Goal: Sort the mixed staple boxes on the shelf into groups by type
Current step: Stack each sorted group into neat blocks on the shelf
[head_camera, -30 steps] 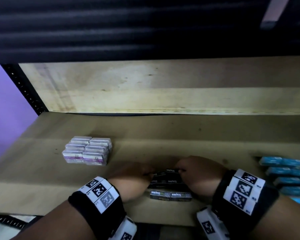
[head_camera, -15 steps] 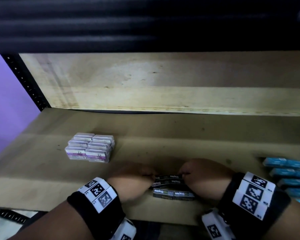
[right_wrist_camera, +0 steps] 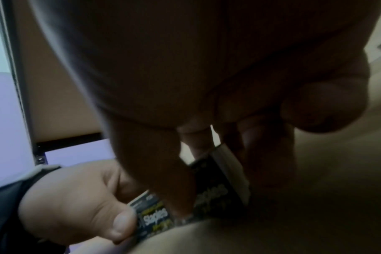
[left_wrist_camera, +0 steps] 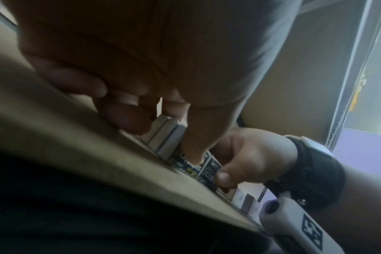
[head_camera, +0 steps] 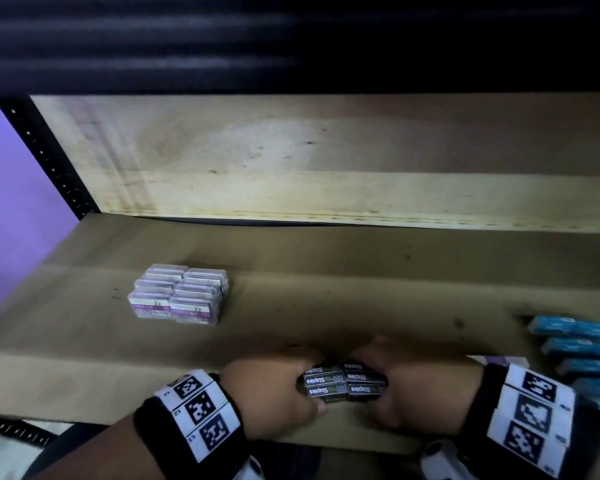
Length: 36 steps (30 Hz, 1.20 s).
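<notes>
A: Two hands on one block, from my remote seat. Left hand [head_camera: 274, 393] and right hand [head_camera: 416, 386] bracket the black staple boxes [head_camera: 343, 384] at the front edge of the shelf [head_camera: 326, 306].

B: Finger state?

A: Left fingers [left_wrist_camera: 124, 118] are curled against the block's left end, thumb on the front face. Right hand [left_wrist_camera: 250, 156] does the same from the other end, thumb tip at the lower front corner. Both grip the block; neither is spread wide.

B: Block layout?

A: I count two columns, three rows visible, labels reading "Staples", resting on the board.

B: Other groups?

A: White-and-purple boxes [head_camera: 179, 294] sit in a tight cluster, well apart to the left rear. Blue boxes [head_camera: 579, 344] lie in a column at the right edge, partly cut off. Wrist bands [head_camera: 198, 414] carry printed markers.
</notes>
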Available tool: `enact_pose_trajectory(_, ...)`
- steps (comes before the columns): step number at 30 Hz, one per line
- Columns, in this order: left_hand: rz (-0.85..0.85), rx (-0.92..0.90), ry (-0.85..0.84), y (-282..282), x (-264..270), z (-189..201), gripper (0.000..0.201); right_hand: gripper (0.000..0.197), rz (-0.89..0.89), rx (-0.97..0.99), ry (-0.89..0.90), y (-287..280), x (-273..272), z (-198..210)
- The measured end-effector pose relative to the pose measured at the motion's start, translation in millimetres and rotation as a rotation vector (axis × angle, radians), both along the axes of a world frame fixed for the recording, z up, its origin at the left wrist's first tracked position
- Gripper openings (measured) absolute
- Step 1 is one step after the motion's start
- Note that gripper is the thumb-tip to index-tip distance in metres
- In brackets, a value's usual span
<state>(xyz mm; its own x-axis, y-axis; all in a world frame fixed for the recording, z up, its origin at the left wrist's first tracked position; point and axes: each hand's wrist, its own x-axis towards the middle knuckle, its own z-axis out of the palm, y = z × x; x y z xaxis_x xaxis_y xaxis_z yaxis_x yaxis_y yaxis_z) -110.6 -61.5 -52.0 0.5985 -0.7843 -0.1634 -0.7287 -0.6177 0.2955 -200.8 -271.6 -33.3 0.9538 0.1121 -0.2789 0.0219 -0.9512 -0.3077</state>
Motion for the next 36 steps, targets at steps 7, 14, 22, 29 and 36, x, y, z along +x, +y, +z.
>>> enact_pose_trajectory(7, 0.032, -0.019, 0.039, -5.5, -4.2, -1.1, 0.049, 0.040, -0.018, 0.000, -0.075, 3.0, -0.3, -14.1)
enact_pose_trajectory(14, 0.040, -0.043, 0.054, -11.3, -11.8, 1.8, 0.046, 0.038, -0.041, 0.006, -0.091, 14.7, 1.8, -21.9)
enact_pose_trajectory(22, 0.039, -0.089, 0.149, -10.0, -8.5, 5.6, 0.049, 0.038, -0.054, 0.084, -0.074, 11.5, 2.3, -17.6)
enact_pose_trajectory(29, 0.055, -0.063, 0.189, -6.9, -5.2, 3.2, 0.042, 0.037, -0.049, 0.077, -0.085, 5.6, 0.8, -12.4)
enact_pose_trajectory(36, 0.037, -0.049, 0.177, -5.6, -3.1, 3.5, 0.040, 0.043, -0.035, 0.096, -0.060, 2.6, 1.9, -10.3)
